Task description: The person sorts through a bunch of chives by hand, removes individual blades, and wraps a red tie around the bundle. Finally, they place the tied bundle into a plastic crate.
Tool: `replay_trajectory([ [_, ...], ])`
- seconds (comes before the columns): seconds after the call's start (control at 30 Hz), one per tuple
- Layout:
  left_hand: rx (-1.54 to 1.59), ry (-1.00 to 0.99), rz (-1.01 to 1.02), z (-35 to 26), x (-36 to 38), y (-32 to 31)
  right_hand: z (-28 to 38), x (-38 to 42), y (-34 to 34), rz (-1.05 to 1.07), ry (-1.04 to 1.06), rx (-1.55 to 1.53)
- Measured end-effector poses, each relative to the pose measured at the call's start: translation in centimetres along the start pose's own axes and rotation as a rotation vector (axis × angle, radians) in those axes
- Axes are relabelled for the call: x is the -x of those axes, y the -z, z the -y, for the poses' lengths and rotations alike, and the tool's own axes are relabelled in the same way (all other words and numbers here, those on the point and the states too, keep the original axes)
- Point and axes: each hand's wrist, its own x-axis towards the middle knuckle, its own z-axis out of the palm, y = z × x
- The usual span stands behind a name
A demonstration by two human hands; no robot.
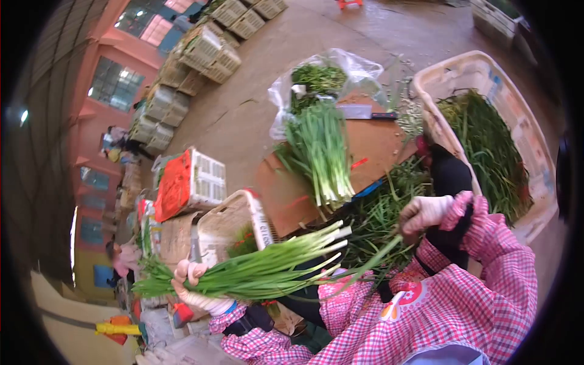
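Observation:
My left hand [196,283], gloved in a pale glove, is closed around the leafy end of a bunch of garlic chives [267,267]; the white stem ends point right. My right hand [423,216], also in a pale glove, pinches one end of a long chive leaf [377,258] that runs down toward the bunch. Ahead of both hands, a pile of garlic chives [322,152] lies on a brown board [371,143]. A knife [368,112] with a broad blade and dark handle rests at the board's far side. Loose leaves [377,225] are heaped below the board.
A large plastic crate [426,85] filled with green leaves stands at right. Another white crate [258,219] sits left of the board. Clear plastic [280,100] surrounds greens beyond the pile. Stacked crates [210,52] line the wall at left, near another person [125,252].

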Motion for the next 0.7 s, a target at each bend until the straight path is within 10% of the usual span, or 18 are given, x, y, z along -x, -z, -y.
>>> replay_trajectory([
  [0.07, -0.074, -0.103, -0.155, -0.7, -0.1, -0.2, -0.4, 0.3, 0.4, -0.156, -0.037, 1.136],
  [0.13, -0.386, -0.218, -0.323, -0.9, 0.0, 0.3, 0.4, 0.3, -0.7, -0.209, -0.287, 1.458],
  [0.33, -0.506, -0.152, -0.133, 3.5, -0.1, -0.8, 9.3, -2.5, -8.4, -0.592, 0.847, 0.981],
  [0.7, -0.996, -0.124, -0.249, 16.4, 2.0, -7.0, 12.4, -9.5, -14.9, -0.875, 0.948, 0.740],
])
